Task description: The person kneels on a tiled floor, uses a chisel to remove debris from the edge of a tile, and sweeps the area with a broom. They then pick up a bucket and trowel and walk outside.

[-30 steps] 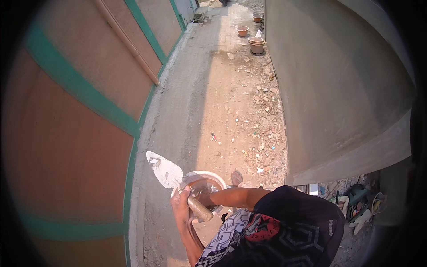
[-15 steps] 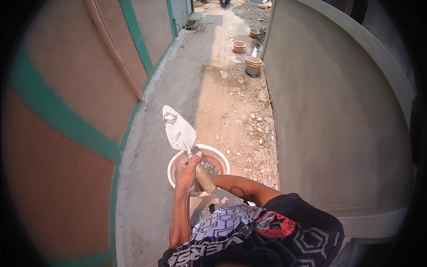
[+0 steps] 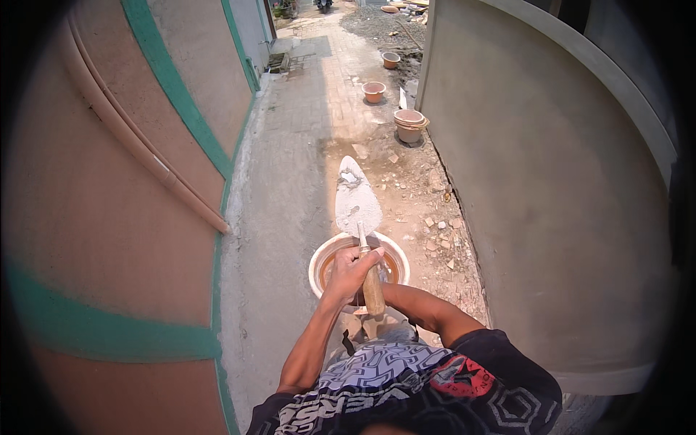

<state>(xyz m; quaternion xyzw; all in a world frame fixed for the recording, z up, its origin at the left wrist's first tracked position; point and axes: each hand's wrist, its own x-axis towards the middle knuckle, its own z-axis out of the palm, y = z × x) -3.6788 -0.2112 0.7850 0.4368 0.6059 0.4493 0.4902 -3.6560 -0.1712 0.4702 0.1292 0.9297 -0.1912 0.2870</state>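
My left hand [image 3: 351, 270] grips the wooden handle of a pointed mason's trowel [image 3: 357, 201]. Its blade points straight ahead and carries a thin smear of grey mortar. Just beneath the blade's heel is a round orange bowl [image 3: 320, 259] with a pale rim, held up in front of my body. My right forearm reaches in from the right to the bowl's near side. My right hand [image 3: 390, 291] is mostly hidden behind the trowel handle and my left hand, and it seems to hold the bowl.
A narrow paved path runs ahead between a tan wall with green stripes and a slanting pipe [image 3: 145, 159] on the left and a grey plastered wall [image 3: 551, 217] on the right. Rubble [image 3: 435, 217] lies along the right wall. Three orange pots [image 3: 409, 125] stand farther ahead.
The trowel blade has swung from pointing up-left to pointing straight ahead over the bowl. The view has turned, so more of the path and the pots shows.
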